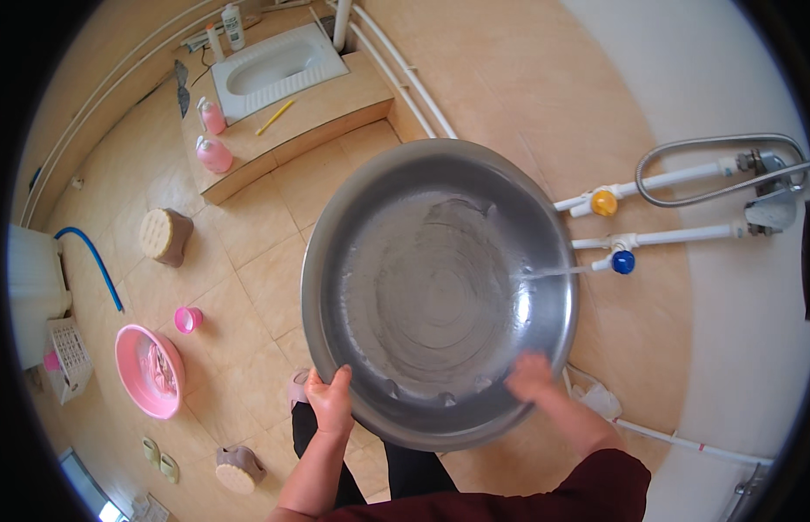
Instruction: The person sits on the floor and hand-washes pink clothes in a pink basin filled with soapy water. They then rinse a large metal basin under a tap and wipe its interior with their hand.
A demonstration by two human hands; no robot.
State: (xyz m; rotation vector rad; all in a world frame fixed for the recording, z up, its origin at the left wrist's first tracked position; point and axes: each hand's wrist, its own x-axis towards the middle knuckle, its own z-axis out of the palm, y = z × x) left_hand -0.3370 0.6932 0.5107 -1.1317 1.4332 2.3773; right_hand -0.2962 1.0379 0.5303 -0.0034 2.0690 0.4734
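A large round stainless steel basin is in front of me, wet inside, with a little water along its lower side. My left hand grips its near-left rim, thumb on top. Blurred by motion, my right hand is over the inner wall at the near right. Its fingers cannot be made out, and whether it touches the metal is unclear. From the tap with the blue knob, a thin water stream runs into the basin's right side.
A yellow-knobbed tap and looping metal hose are at right. A tiled step holds a squat toilet and pink pump bottles. On the left floor are a pink tub with wet cloth, a pink cup and stools.
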